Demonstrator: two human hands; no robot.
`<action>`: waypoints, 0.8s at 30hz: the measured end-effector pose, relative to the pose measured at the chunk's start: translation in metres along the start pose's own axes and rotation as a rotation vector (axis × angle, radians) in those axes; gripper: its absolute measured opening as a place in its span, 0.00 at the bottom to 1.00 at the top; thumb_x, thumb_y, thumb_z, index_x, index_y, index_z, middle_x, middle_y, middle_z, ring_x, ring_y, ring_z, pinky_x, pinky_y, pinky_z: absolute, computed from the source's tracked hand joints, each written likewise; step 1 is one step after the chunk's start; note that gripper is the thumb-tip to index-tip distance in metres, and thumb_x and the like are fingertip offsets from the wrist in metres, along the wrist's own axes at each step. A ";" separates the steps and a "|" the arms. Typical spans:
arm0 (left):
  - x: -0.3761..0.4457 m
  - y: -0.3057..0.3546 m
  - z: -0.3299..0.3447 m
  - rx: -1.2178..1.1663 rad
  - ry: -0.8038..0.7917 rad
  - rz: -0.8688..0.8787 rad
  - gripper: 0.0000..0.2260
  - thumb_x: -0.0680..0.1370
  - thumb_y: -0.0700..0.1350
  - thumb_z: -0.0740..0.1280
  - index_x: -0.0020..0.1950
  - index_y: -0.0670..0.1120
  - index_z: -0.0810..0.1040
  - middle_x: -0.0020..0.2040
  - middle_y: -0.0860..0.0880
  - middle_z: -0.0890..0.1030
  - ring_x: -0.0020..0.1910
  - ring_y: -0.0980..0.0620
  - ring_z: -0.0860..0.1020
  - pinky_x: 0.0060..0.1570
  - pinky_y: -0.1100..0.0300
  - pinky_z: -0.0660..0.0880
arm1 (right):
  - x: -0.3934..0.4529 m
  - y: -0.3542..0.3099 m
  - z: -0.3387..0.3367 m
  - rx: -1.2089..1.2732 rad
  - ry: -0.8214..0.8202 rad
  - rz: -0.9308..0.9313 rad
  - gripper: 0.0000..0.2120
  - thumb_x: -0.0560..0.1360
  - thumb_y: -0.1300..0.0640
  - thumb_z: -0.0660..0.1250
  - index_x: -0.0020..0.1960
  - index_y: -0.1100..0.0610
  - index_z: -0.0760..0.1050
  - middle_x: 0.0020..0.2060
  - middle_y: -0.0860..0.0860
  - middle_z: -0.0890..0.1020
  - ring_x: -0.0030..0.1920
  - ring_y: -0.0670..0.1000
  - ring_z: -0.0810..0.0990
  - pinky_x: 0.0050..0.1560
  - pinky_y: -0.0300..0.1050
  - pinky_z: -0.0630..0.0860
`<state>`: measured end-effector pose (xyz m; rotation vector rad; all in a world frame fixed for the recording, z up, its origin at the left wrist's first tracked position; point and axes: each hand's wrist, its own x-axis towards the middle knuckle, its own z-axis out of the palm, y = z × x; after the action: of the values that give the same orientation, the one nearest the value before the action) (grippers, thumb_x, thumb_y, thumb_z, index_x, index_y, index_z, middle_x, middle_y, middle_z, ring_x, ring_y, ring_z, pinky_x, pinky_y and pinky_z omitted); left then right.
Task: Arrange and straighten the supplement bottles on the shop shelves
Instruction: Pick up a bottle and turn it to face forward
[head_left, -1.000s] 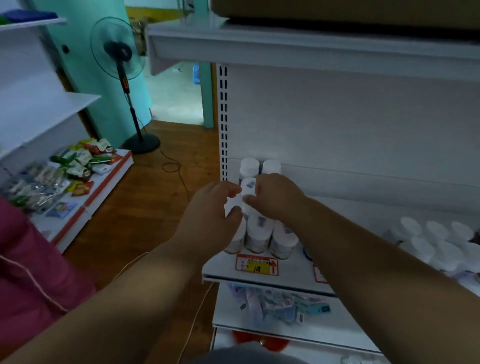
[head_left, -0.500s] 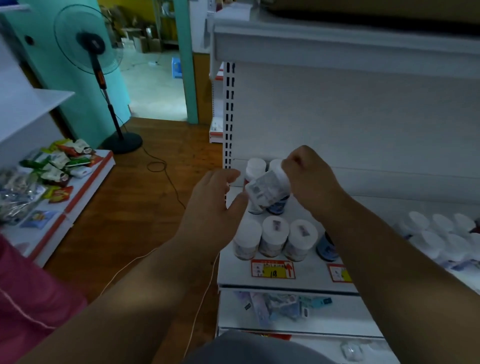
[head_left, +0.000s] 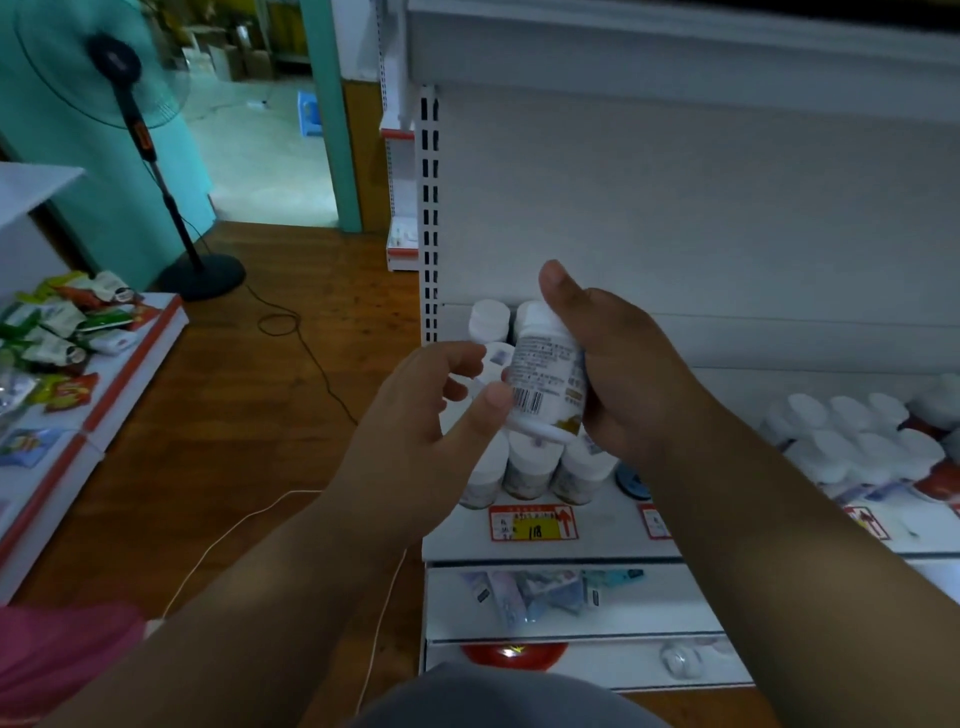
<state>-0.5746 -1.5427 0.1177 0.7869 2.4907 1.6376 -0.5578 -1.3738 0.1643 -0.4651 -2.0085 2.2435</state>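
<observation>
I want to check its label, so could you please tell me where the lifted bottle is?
The bottle is mid-frame in the head view, held in the right hand, above the front row of bottles on the shelf.

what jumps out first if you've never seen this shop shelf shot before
A white plastic supplement bottle with a barcode label sits mid-frame, gripped by the right hand while the left hand touches its lower edge. Behind and below stand white-capped bottles on the white metal shelf; a black standing fan fills the upper left.

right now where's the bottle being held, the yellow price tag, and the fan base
held bottle (head_left: 545, 374), head view, on its printed label
yellow price tag (head_left: 532, 524), head view, on its yellow middle
fan base (head_left: 202, 277), head view, on the round black foot
</observation>
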 end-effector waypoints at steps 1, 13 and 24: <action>0.000 -0.001 0.000 -0.010 0.001 -0.007 0.28 0.72 0.71 0.54 0.64 0.57 0.71 0.57 0.63 0.74 0.55 0.65 0.72 0.51 0.58 0.75 | 0.000 0.000 0.001 0.010 0.025 -0.005 0.37 0.56 0.32 0.76 0.51 0.58 0.73 0.45 0.65 0.77 0.50 0.66 0.81 0.54 0.69 0.77; 0.003 -0.006 0.003 0.070 0.047 -0.032 0.22 0.65 0.73 0.56 0.54 0.65 0.69 0.50 0.68 0.72 0.53 0.72 0.69 0.44 0.68 0.68 | 0.000 -0.001 0.011 0.137 0.083 0.113 0.33 0.55 0.39 0.77 0.51 0.59 0.76 0.47 0.61 0.84 0.44 0.58 0.85 0.42 0.55 0.82; 0.013 -0.026 -0.002 0.060 0.098 -0.061 0.28 0.68 0.72 0.55 0.60 0.58 0.72 0.54 0.62 0.76 0.52 0.62 0.75 0.45 0.65 0.73 | 0.015 0.006 -0.004 0.139 -0.034 0.144 0.14 0.76 0.63 0.66 0.61 0.63 0.74 0.59 0.65 0.79 0.60 0.64 0.79 0.60 0.65 0.75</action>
<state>-0.5961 -1.5468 0.0983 0.6447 2.6142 1.6266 -0.5700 -1.3669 0.1552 -0.5780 -1.8728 2.4709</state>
